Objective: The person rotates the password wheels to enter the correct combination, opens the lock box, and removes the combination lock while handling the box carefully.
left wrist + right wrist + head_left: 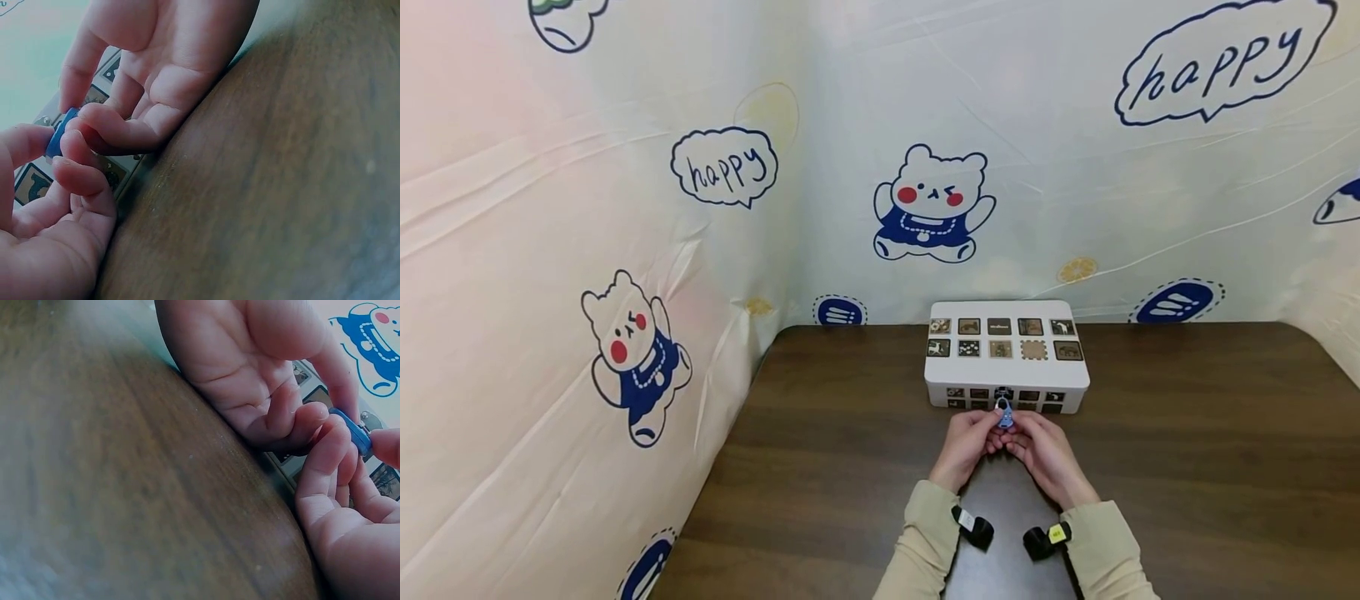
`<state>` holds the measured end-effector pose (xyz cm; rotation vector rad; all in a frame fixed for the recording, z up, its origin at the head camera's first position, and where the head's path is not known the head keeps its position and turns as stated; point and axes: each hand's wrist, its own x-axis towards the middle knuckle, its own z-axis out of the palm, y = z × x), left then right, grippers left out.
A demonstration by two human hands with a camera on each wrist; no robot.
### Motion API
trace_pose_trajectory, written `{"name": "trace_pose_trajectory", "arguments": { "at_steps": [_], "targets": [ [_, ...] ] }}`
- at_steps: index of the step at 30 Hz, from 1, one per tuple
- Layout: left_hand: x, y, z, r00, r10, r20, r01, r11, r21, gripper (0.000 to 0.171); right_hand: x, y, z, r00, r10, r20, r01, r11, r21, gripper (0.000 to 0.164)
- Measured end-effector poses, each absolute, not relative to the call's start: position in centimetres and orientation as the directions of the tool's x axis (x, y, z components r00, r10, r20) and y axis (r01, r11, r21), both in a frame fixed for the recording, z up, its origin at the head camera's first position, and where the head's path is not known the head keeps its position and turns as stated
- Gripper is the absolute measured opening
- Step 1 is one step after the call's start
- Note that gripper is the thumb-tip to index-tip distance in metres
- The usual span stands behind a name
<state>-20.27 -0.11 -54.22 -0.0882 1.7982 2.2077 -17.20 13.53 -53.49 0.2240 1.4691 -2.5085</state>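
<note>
At the front of a white box [1000, 372], both hands hold a small blue padlock [1005, 419] with a pale shackle. My left hand [962, 447] pinches it from the left between thumb and fingers. My right hand [1051, 456] pinches the other side, and the fingertips of both hands nearly meet below. Both wrist views show the narrow blue edge of the padlock [60, 132] between the fingertips. Fingers hide part of the padlock [353, 432] there. The box's lid is down, with rows of small stamp-like pictures on its top and front.
The box stands near the back edge of a brown wooden table [827, 467]. A pale curtain [842, 108] printed with bears and "happy" bubbles hangs behind and at the sides. A black wrist device [973, 530] is strapped to the left cuff, another black wrist device [1043, 542] to the right.
</note>
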Motion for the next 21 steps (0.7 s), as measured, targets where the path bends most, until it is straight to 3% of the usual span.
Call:
{"name": "trace_pose_trajectory", "arguments": {
  "at_steps": [21],
  "targets": [
    [-20.07,0.07,-53.97,-0.966,0.155,-0.207,-0.233,-0.174,0.957,0.022,-17.23,13.57,-53.33,-0.967,-0.111,-0.228,0.253,-0.477,-0.841,0.019]
  ]
}}
